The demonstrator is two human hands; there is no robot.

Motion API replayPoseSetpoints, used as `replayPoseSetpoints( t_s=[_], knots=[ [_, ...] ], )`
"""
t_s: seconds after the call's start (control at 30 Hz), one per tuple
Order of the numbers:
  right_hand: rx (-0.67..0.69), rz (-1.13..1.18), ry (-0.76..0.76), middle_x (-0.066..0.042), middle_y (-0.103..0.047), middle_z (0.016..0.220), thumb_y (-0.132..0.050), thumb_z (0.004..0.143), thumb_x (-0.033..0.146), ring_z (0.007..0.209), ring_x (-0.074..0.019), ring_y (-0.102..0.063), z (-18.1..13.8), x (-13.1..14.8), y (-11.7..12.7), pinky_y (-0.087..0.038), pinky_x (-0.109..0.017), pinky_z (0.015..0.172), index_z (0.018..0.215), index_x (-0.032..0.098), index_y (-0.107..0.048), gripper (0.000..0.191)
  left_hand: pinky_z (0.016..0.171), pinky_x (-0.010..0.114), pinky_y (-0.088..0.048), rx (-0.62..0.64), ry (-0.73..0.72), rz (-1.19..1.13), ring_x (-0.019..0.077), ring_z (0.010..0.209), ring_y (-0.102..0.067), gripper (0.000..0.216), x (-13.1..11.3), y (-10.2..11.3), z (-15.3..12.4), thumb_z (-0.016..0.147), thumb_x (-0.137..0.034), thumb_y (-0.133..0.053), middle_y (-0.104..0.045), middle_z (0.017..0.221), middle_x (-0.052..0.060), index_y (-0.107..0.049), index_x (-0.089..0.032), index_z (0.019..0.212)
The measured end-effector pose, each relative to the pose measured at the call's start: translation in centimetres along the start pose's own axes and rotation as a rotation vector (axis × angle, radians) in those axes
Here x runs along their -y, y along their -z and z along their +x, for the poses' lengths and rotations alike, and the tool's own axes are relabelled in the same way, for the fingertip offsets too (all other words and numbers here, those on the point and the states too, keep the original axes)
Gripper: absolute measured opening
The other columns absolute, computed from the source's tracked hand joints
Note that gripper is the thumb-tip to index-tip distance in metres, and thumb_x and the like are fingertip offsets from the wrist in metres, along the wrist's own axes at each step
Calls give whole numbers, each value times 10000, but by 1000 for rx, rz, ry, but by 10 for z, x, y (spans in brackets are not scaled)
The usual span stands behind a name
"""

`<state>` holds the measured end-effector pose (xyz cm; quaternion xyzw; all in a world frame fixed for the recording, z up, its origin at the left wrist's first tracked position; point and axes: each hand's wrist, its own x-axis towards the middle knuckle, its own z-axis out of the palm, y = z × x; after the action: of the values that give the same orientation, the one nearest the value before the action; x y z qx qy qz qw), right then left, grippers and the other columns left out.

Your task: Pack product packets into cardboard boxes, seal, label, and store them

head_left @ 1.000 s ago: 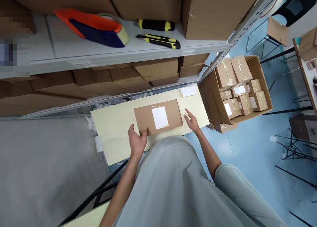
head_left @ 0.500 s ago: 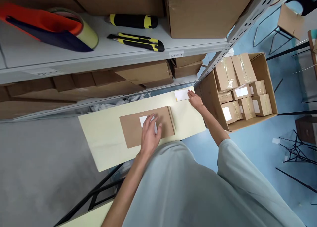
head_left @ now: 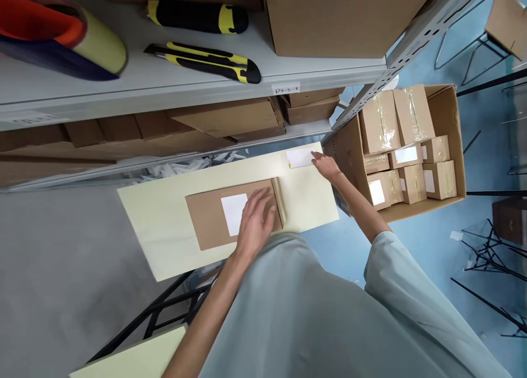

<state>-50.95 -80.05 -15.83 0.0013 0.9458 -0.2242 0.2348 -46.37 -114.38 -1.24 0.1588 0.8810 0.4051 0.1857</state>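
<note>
- So we've got a flat brown carton lying on the cream tabletop, right in front of our grey-green shirt, with a white label on its upper face.
- Our left hand is over the carton's right part, covering a bit of that label. Fingers are loosely curved, close to each other, and the thumb sits apart from them. Can't make out whether the fingertips actually touch the cardboard.
- Our right hand is reaching out to the white slip near the tabletop's far right corner. The index finger is stretched out onto its right end, the others look curled under; whether they're pinching it, we honestly can't see.
- The slip lies flat, well apart from the carton.
- Just past the tabletop on the right we have a big topless box with smaller taped boxes packed inside, some with white labels.
- Up on the shelf: two black-and-yellow cutters side by side, plus an orange-and-blue dispenser by a tape roll.
</note>
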Motion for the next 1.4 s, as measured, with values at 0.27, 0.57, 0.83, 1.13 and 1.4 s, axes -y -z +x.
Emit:
replayPoseSetpoints(
  t_s=[0.27,0.57,0.83,1.13,1.4],
  knots=[
    [-34,35,-76,-168,-548,1667,-485,983,15,1532,-316,-549,-1,10,1,-503,-461,1242,1267,123,-793,433,1312,587,-392,31,-61,-8,341,1527,-520,377,-11,-6,44,1046,-372,-547,-636,1553,114,-697,-266,1375],
    [-297,103,-268,-124,-621,1551,-427,1132,252,1293,-292,-669,-22,34,2,-576,-385,1080,1231,218,-746,336,1117,509,-576,15,26,-81,319,1276,-698,412,-12,-10,97,1013,-345,-572,-679,1467,121,-690,-249,1396],
    [-509,342,-549,-164,-694,1368,-405,1134,367,1241,-266,-698,-17,55,-8,-553,-358,1080,1265,184,-667,345,1119,534,-564,95,154,-243,339,1267,-709,511,5,-62,157,948,-296,-658,-685,1482,163,-652,-199,1450],
    [-794,690,-678,-179,-790,1268,-436,1084,516,1190,-297,-747,-11,1,21,-572,-393,1081,1278,144,-699,495,1319,552,-370,317,-243,125,400,1559,-477,622,7,-115,196,934,-254,-631,-524,1672,205,-581,-116,1539],
    [-858,701,-674,-113,-832,1028,-582,1052,503,948,-268,-771,-30,-24,17,-576,-347,890,1047,181,-774,375,1313,492,-372,624,-217,682,353,1692,-241,750,-11,-154,213,948,-80,-453,-161,1840,219,-351,-2,1687]
  ],
)
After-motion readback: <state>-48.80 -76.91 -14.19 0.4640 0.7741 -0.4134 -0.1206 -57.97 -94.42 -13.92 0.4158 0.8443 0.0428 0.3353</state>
